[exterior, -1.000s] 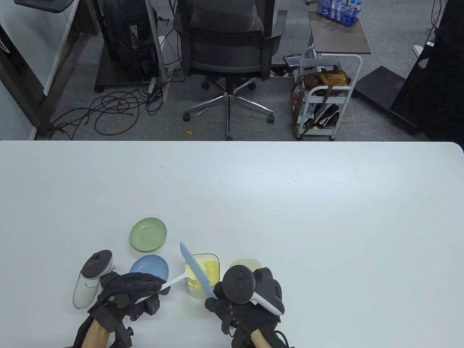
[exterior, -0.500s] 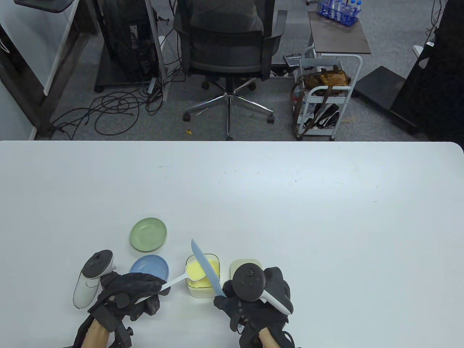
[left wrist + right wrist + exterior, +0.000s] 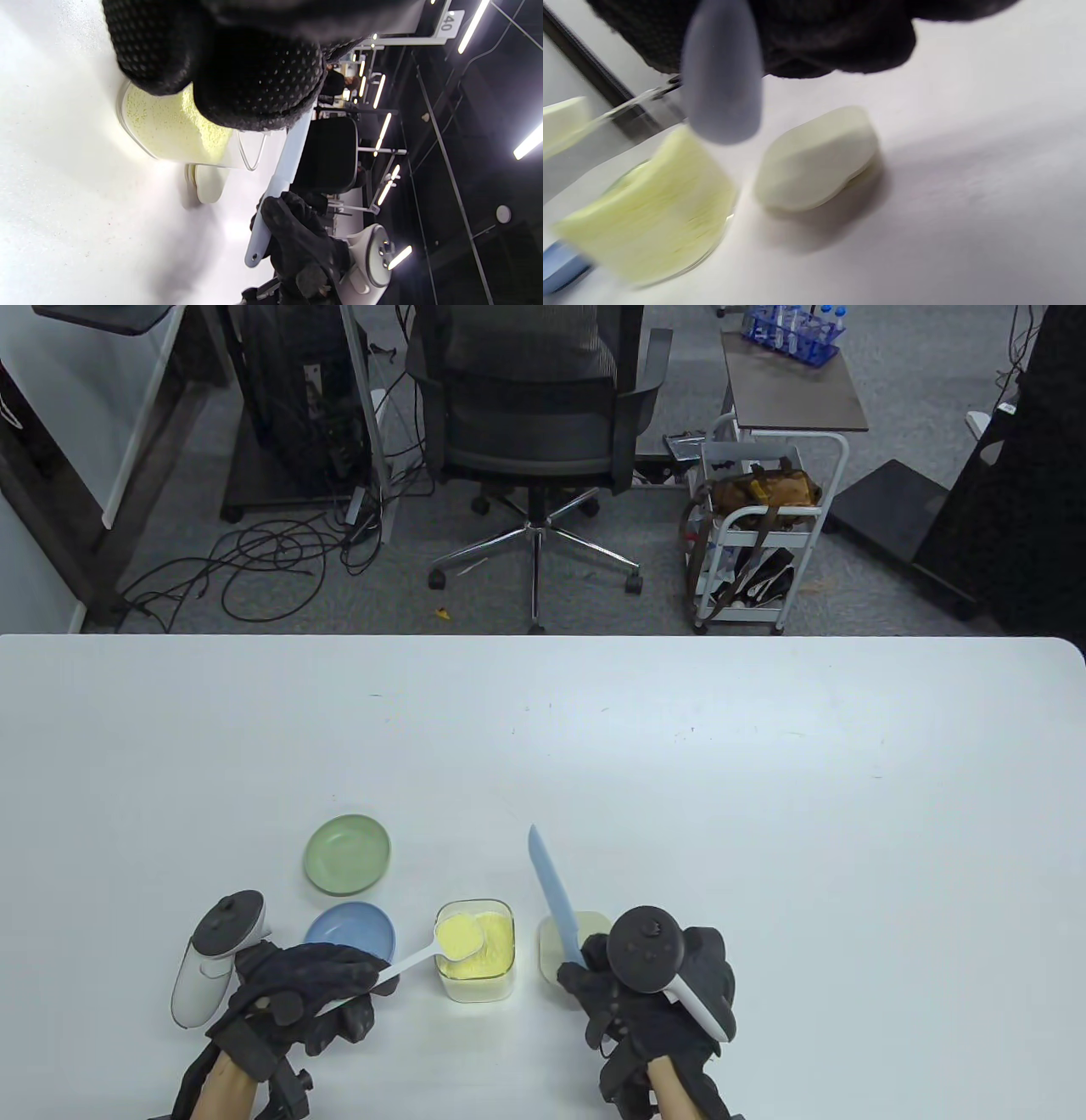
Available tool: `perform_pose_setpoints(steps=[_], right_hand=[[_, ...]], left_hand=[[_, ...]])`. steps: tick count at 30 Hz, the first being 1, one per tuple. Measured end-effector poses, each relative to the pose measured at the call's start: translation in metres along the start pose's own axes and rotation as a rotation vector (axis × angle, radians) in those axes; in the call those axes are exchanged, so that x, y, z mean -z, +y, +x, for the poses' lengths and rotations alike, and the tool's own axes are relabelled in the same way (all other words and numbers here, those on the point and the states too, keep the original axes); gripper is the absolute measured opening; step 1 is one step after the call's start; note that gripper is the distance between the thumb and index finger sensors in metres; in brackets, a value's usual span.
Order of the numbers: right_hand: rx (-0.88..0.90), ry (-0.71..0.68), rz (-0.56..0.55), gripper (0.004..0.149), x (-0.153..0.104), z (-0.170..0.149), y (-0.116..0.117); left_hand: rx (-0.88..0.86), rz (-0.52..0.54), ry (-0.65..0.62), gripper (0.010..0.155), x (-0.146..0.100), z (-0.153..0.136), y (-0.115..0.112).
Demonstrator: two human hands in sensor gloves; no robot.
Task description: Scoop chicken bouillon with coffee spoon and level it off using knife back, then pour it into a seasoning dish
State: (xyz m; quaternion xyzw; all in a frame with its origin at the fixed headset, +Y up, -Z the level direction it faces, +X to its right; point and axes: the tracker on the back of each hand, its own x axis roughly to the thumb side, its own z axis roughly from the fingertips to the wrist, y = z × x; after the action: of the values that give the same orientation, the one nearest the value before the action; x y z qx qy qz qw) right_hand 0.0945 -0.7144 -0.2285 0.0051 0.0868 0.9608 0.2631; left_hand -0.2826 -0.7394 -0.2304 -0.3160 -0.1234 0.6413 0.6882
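My left hand (image 3: 297, 997) grips the handle of a white coffee spoon (image 3: 420, 957). Its bowl, filled flat with yellow bouillon (image 3: 458, 937), hovers over the clear square container of bouillon (image 3: 488, 963) (image 3: 169, 127) (image 3: 649, 212). My right hand (image 3: 649, 1001) grips a light blue knife (image 3: 556, 899) (image 3: 282, 169) (image 3: 723, 67) by the handle. The blade points away from me, to the right of the container and clear of the spoon. A blue seasoning dish (image 3: 349, 931) lies just left of the container, with a green dish (image 3: 348, 854) behind it.
The container's pale lid (image 3: 556, 946) (image 3: 818, 156) (image 3: 208, 184) lies flat on the white table (image 3: 679, 780), right of the container and under the knife. An office chair (image 3: 534, 407) and a small cart (image 3: 764, 534) stand beyond the table's far edge.
My right hand has drawn the knife to the right, off the spoon and the container, to above the lid. The spoon's heap now looks flat. My left hand has stayed put.
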Motion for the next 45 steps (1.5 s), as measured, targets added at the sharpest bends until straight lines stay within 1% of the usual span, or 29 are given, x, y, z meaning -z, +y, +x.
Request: perform_pose_setpoints(steps=[3,7,10,13,14,16,20,27,32,37,38,41,42,44,45], right_hand=[[-0.021,0.133,-0.075,0.045,0.009,-0.03,-0.001],[-0.128,0.264,-0.097,0.045,0.02,-0.063,0.003],[-0.163,0.293,-0.106,0.044,0.024,-0.078,0.006],[-0.153,0.296,-0.122,0.044,0.024,-0.093,0.011],[-0.129,0.309,-0.112,0.044,0.024,-0.094,0.009],[-0.104,0.3,-0.143,0.042,0.023,-0.098,0.006],[-0.142,0.316,-0.125,0.042,0.021,-0.099,0.006],[-0.175,0.352,-0.137,0.044,0.019,-0.101,0.005],[-0.186,0.38,-0.128,0.048,0.018,-0.104,0.004],[-0.194,0.37,-0.15,0.059,0.015,-0.103,0.004],[-0.198,0.355,-0.162,0.062,0.012,-0.103,0.003],[-0.221,0.331,-0.287,0.066,0.001,-0.101,-0.003],[-0.241,0.317,-0.374,0.065,-0.005,-0.099,-0.006],[-0.238,0.285,-0.474,0.065,-0.011,-0.097,-0.009],[-0.211,0.257,-0.478,0.066,-0.014,-0.093,-0.011]], left_hand=[[0.002,-0.002,0.001,0.046,0.0,0.0,0.0],[-0.003,-0.007,-0.004,0.046,0.001,0.0,0.0],[-0.007,-0.007,-0.012,0.047,0.001,0.0,0.0],[-0.005,-0.008,-0.009,0.047,0.002,-0.001,-0.001],[-0.005,-0.01,-0.01,0.047,0.002,-0.001,-0.001],[-0.007,-0.012,-0.011,0.046,0.002,-0.001,-0.001],[-0.012,-0.018,-0.014,0.046,0.002,-0.001,-0.002],[-0.006,-0.03,-0.014,0.047,0.003,-0.001,-0.004],[-0.003,-0.031,-0.012,0.046,0.004,-0.002,-0.004],[-0.002,-0.032,-0.008,0.047,0.005,-0.002,-0.005],[-0.001,-0.033,-0.008,0.047,0.005,-0.002,-0.005],[-0.005,-0.037,-0.008,0.047,0.005,-0.002,-0.005],[-0.008,-0.039,-0.01,0.047,0.005,-0.002,-0.005],[-0.015,-0.039,-0.013,0.047,0.005,-0.002,-0.005],[-0.019,-0.038,-0.016,0.047,0.005,-0.002,-0.005]])
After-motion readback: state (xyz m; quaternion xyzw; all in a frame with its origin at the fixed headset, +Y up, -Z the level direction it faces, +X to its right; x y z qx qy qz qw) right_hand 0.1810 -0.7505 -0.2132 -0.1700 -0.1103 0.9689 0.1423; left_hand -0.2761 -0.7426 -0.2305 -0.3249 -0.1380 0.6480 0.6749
